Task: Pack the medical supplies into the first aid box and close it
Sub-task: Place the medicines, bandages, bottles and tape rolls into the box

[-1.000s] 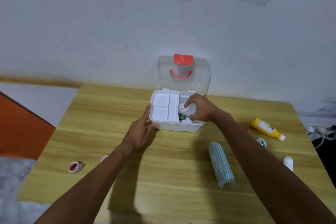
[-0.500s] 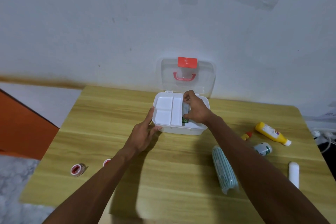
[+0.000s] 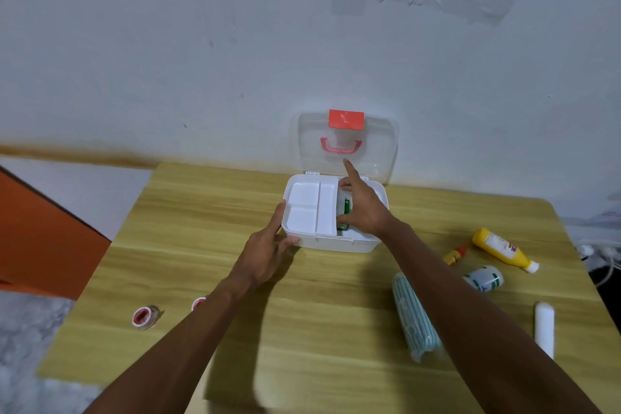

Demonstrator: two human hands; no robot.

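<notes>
The white first aid box (image 3: 336,244) stands open at the table's far edge, its clear lid (image 3: 379,151) with red latch and handle leaning on the wall. A white divided tray (image 3: 304,198) fills its left half. My right hand (image 3: 364,208) reaches into the right half and grips a white bottle with a green label (image 3: 347,206), index finger raised. My left hand (image 3: 265,252) holds the box's front left corner. Loose on the table lie a teal striped roll (image 3: 415,316), a yellow bottle (image 3: 500,249), a white and green bottle (image 3: 485,277), a white tube (image 3: 544,326) and a tape roll (image 3: 145,316).
A small yellow and red tube (image 3: 455,255) lies beside my right forearm. A second red tape roll (image 3: 198,303) peeks out by my left forearm. The wooden table (image 3: 319,329) ends at the wall behind the box. White cables (image 3: 601,250) hang off the right side.
My right hand has pushed the white bottle deeper into the box's right half and turned, with the index finger now lifted. My left hand stays on the box corner.
</notes>
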